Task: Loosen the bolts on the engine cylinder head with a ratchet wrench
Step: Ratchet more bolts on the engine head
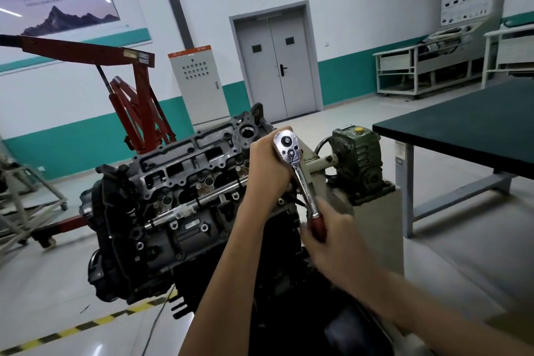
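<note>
Fingers (307,238) of my right hand (335,240) curl round the ratchet wrench (297,170) handle; my left hand (268,165) grips its head above the cylinder head (185,170).

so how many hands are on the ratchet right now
2. The left hand grips the ratchet at its head, over the engine; the right hand grips the red handle, lower down.

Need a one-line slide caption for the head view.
Left hand holds the ratchet wrench at its head above the engine cylinder head; right hand grips the red handle.
</note>
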